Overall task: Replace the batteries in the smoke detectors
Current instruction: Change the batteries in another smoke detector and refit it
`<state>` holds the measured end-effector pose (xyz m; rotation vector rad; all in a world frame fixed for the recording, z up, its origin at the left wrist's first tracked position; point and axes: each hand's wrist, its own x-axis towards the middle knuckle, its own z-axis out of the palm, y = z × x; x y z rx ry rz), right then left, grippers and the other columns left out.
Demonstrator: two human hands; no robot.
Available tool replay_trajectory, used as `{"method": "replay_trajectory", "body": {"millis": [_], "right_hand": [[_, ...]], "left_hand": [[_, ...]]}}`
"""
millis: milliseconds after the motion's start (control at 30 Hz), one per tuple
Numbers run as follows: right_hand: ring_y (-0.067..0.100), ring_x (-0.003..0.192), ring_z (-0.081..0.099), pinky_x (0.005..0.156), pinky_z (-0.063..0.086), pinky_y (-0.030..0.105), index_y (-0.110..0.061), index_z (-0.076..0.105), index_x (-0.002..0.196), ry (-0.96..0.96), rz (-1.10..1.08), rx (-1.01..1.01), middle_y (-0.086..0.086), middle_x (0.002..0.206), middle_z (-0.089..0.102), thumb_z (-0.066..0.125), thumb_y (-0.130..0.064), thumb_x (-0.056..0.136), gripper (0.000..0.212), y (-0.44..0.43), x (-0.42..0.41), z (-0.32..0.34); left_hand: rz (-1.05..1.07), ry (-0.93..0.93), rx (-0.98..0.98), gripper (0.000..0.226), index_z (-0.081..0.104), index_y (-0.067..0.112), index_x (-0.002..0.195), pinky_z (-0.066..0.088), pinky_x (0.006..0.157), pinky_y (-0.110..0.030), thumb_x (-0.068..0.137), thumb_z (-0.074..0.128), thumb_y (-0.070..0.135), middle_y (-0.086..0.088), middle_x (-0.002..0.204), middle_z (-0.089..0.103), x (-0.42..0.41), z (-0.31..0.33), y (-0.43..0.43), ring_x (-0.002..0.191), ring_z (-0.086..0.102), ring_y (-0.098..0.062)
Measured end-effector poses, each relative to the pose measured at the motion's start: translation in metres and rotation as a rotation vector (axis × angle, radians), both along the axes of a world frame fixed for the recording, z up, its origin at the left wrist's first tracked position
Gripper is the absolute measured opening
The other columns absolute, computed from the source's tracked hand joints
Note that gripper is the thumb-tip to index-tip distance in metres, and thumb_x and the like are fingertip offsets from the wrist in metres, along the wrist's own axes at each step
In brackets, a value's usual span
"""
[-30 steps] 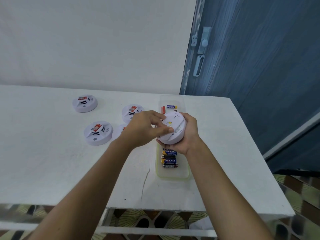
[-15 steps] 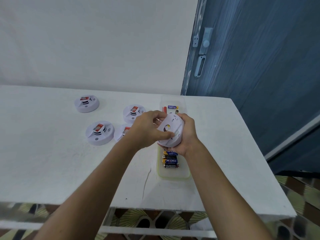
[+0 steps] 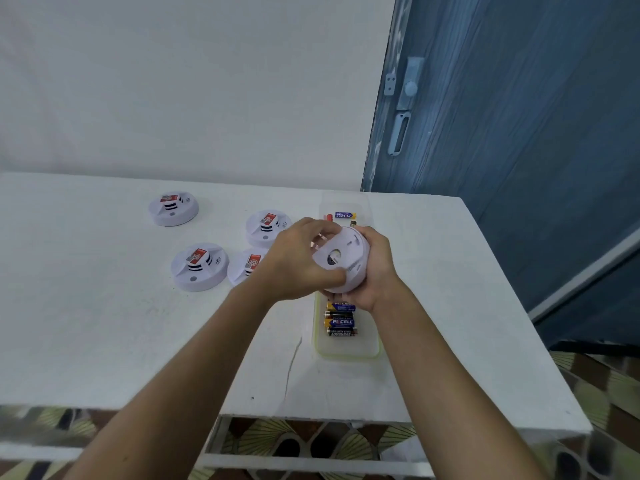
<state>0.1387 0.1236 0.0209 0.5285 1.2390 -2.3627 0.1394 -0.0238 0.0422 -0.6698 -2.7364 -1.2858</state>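
Note:
I hold a round white smoke detector above the table, its back plate tilted toward me. My right hand cups it from the right and below. My left hand grips its back plate from the left, thumb on the lower rim. Several more white detectors lie face up on the table: one far left, one nearer me, one in the middle, and one partly hidden by my left wrist. Several batteries lie in a clear tray under my hands.
The white table has its front edge near me and its right edge beside a blue door. A second clear tray behind my hands holds a blue battery and a few others. A white wall stands behind.
The held detector has tipped and turned a little between my hands, and my left hand's fingers have shifted around its back plate. The detectors on the table have not moved.

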Motion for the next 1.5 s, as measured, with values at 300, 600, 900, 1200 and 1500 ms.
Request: {"method": "replay_trajectory", "body": {"millis": [300,600,900,1200,1500], "right_hand": [[0.032,0.099,0.062,0.078,0.052,0.038,-0.019,0.078,0.097,0.116,-0.040,-0.053,0.013,0.104,0.070,0.042,-0.051,0.089,0.049,0.001,-0.006,0.004],[0.028,0.096,0.063,0.075,0.051,0.036,-0.019,0.071,0.098,0.151,-0.066,-0.047,0.009,0.100,0.069,0.045,-0.051,0.089,0.042,-0.002,-0.005,0.005],[0.025,0.086,0.066,0.072,0.051,0.034,-0.019,0.075,0.088,0.191,-0.103,-0.051,0.008,0.089,0.072,0.044,-0.049,0.092,0.043,-0.006,0.000,0.006],[0.023,0.084,0.066,0.071,0.049,0.033,-0.018,0.074,0.088,0.216,-0.104,-0.074,0.008,0.090,0.071,0.044,-0.046,0.092,0.042,-0.007,0.002,0.011],[0.022,0.079,0.066,0.069,0.050,0.032,-0.017,0.071,0.090,0.199,-0.118,-0.060,0.006,0.084,0.070,0.044,-0.048,0.093,0.042,-0.007,0.003,0.012]], "left_hand": [[0.179,0.002,0.174,0.059,0.065,0.023,0.119,0.056,0.078,-0.024,0.062,0.071,0.039,0.012,0.107,0.064,0.001,-0.001,0.004,0.094,0.060,-0.002],[0.174,0.032,0.213,0.067,0.063,0.020,0.125,0.049,0.081,-0.015,0.063,0.074,0.042,0.007,0.113,0.061,0.008,-0.002,0.015,0.098,0.059,-0.005],[0.232,0.052,0.149,0.070,0.061,0.020,0.126,0.043,0.075,-0.009,0.061,0.069,0.045,0.006,0.113,0.059,0.012,0.004,0.019,0.092,0.055,-0.004],[0.279,0.085,0.189,0.063,0.062,0.024,0.119,0.048,0.077,-0.018,0.060,0.069,0.043,0.008,0.110,0.061,0.015,0.005,0.018,0.093,0.058,-0.005],[0.214,0.070,0.189,0.067,0.061,0.020,0.125,0.042,0.077,-0.008,0.063,0.070,0.042,0.008,0.111,0.059,0.018,0.004,0.020,0.097,0.056,-0.005]]}}
